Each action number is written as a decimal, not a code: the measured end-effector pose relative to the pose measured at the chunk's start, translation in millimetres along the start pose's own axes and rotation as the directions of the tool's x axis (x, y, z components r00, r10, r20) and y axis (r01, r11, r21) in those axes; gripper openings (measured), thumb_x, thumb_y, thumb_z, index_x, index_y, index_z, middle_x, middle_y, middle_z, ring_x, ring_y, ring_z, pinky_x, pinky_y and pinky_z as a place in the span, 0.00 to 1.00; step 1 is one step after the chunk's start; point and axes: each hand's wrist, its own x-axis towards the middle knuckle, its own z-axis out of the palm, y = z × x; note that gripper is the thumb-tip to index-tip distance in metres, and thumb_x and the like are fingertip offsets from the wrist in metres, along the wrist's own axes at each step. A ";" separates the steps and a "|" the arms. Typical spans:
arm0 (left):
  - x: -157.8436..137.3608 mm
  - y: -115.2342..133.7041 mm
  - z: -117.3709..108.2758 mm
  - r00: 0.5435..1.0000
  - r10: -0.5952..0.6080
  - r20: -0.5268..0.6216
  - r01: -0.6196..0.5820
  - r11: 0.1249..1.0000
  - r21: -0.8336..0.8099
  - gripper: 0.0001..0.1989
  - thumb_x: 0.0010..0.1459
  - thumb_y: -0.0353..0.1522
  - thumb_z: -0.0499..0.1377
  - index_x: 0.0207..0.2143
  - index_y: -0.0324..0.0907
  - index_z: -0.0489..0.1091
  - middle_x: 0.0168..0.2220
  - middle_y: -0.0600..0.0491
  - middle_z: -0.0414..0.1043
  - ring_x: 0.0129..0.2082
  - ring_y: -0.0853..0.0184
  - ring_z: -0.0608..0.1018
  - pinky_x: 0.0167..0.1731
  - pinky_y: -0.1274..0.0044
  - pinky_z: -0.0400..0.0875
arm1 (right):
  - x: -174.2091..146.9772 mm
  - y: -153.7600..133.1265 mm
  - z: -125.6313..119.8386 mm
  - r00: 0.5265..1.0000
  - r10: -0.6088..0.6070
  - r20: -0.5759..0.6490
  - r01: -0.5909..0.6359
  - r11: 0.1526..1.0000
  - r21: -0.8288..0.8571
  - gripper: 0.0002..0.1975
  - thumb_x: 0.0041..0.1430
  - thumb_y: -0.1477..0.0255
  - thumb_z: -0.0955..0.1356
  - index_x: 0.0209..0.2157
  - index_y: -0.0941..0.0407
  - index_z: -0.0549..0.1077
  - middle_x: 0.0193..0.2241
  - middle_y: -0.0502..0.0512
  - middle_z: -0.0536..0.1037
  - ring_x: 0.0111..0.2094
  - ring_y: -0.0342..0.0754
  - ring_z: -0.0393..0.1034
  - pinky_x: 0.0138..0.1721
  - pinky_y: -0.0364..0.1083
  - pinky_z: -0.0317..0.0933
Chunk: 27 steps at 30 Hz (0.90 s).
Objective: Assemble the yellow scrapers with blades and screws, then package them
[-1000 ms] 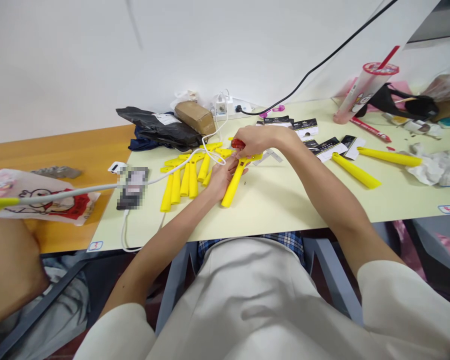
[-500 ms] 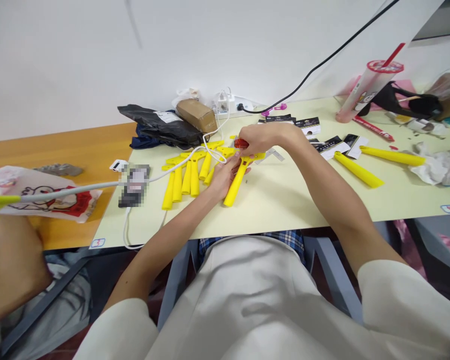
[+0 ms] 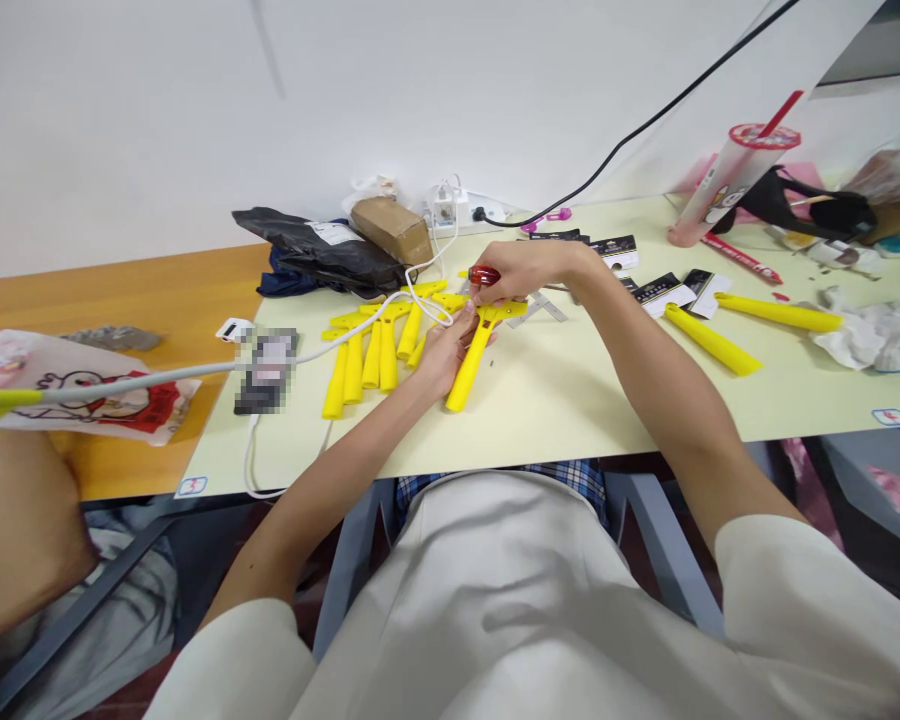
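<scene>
"Where were the hands?"

"Around the middle of the pale tabletop (image 3: 585, 390), well in from the near edge. The left hand (image 3: 444, 350) was closed on a yellow tool (image 3: 469, 368) by its neck, though some fingers were hidden."

"And the right?"

"The right hand (image 3: 519, 270) was just above, clenched around a red handle (image 3: 484, 275). One end stuck out of the fist; whether the other met the yellow tool, I couldn't tell."

"How did the yellow tool lie?"

"Head toward the far edge, grip slanting down to the near edge and stopping short of it. I couldn't say whether it touched the tabletop."

"How much room was there to move?"

"Little on the left: a row of yellow tools (image 3: 371, 355) lay just beside the left hand, a white cable (image 3: 319, 355) running across their heads. To the right, an open stretch ran from the held tool to two yellow handles (image 3: 712, 342), with black-and-white cards (image 3: 664, 293) behind them."

"Anything along the edges?"

"A dark, blurred-out device (image 3: 266, 372) lay near the left edge. A black bag (image 3: 330, 255) and a cardboard box (image 3: 392, 232) took up the far left corner, and a cup with a red straw (image 3: 727, 190) stood tilted near the far edge, on the right."
</scene>
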 end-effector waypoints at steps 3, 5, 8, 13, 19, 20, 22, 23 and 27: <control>-0.7 0.8 0.3 1.000 0.002 0.010 -0.002 1.000 0.003 0.13 0.64 0.36 0.76 0.49 0.43 0.84 0.49 0.48 0.88 0.52 0.62 0.89 0.58 0.73 0.83 | 1.0 2.0 -0.1 1.000 -0.007 0.002 0.007 1.000 0.030 0.11 0.72 0.68 0.71 0.34 0.57 0.74 0.28 0.49 0.73 0.30 0.45 0.62 0.33 0.47 0.54; -0.7 0.8 0.1 1.000 0.012 0.017 -0.012 1.000 0.003 0.12 0.64 0.36 0.76 0.48 0.43 0.84 0.49 0.48 0.88 0.52 0.61 0.89 0.59 0.73 0.83 | 1.3 3.4 -0.2 1.000 -0.012 0.006 0.012 0.999 0.047 0.10 0.72 0.68 0.71 0.36 0.58 0.76 0.29 0.50 0.75 0.30 0.45 0.64 0.34 0.46 0.56; -0.6 0.4 -0.1 1.000 0.012 0.027 -0.012 1.000 0.003 0.12 0.64 0.36 0.76 0.47 0.42 0.84 0.48 0.48 0.88 0.49 0.62 0.89 0.58 0.72 0.83 | 0.3 4.7 -0.5 1.000 -0.019 -0.006 0.019 0.999 0.048 0.08 0.71 0.67 0.72 0.40 0.58 0.78 0.31 0.51 0.76 0.31 0.46 0.65 0.34 0.46 0.56; -0.3 0.3 0.5 1.000 -0.014 -0.022 0.014 1.000 0.010 0.12 0.66 0.36 0.75 0.48 0.40 0.84 0.49 0.47 0.88 0.49 0.62 0.89 0.57 0.72 0.84 | -1.8 1.7 -0.1 1.000 -0.014 -0.010 0.014 1.000 -0.005 0.05 0.69 0.70 0.72 0.39 0.57 0.77 0.31 0.50 0.74 0.31 0.46 0.63 0.34 0.47 0.54; 2.0 -0.7 -2.7 1.000 -0.009 0.004 0.009 1.000 0.028 0.11 0.66 0.38 0.75 0.47 0.43 0.84 0.50 0.46 0.88 0.54 0.58 0.89 0.56 0.72 0.85 | -3.8 -8.6 0.7 0.998 0.025 -0.052 -0.032 0.990 -0.140 0.07 0.68 0.69 0.72 0.36 0.56 0.75 0.30 0.50 0.70 0.33 0.47 0.60 0.35 0.49 0.50; 2.4 -1.1 -3.5 1.000 -0.013 0.009 0.013 0.999 0.031 0.12 0.66 0.38 0.74 0.47 0.43 0.84 0.50 0.46 0.88 0.54 0.58 0.89 0.56 0.72 0.85 | -4.2 -9.9 0.8 0.998 0.025 -0.056 -0.034 0.987 -0.157 0.07 0.68 0.69 0.72 0.35 0.56 0.74 0.30 0.50 0.69 0.33 0.47 0.60 0.35 0.50 0.50; 3.1 -1.9 -4.4 1.000 -0.014 0.021 0.014 0.999 0.032 0.11 0.66 0.39 0.74 0.47 0.43 0.85 0.50 0.46 0.88 0.53 0.57 0.89 0.55 0.71 0.85 | -5.0 -11.3 1.3 0.998 0.023 -0.060 -0.033 0.982 -0.188 0.08 0.69 0.69 0.71 0.34 0.56 0.73 0.30 0.50 0.69 0.32 0.47 0.59 0.35 0.50 0.49; 3.3 -2.1 -4.6 1.000 -0.011 0.028 0.010 0.999 0.030 0.11 0.67 0.39 0.74 0.47 0.43 0.85 0.51 0.46 0.88 0.53 0.58 0.89 0.55 0.71 0.85 | -5.2 -11.5 1.7 0.998 0.020 -0.061 -0.032 0.980 -0.197 0.08 0.69 0.68 0.71 0.34 0.55 0.73 0.30 0.50 0.69 0.31 0.47 0.59 0.35 0.50 0.49; 2.9 -1.8 -3.9 0.999 0.000 0.035 -0.001 1.000 0.027 0.11 0.66 0.39 0.74 0.46 0.42 0.85 0.51 0.45 0.88 0.54 0.57 0.89 0.56 0.70 0.85 | -5.1 -12.4 3.6 0.998 0.029 -0.064 -0.042 0.976 -0.213 0.10 0.69 0.66 0.71 0.34 0.55 0.72 0.30 0.51 0.70 0.31 0.47 0.58 0.35 0.51 0.49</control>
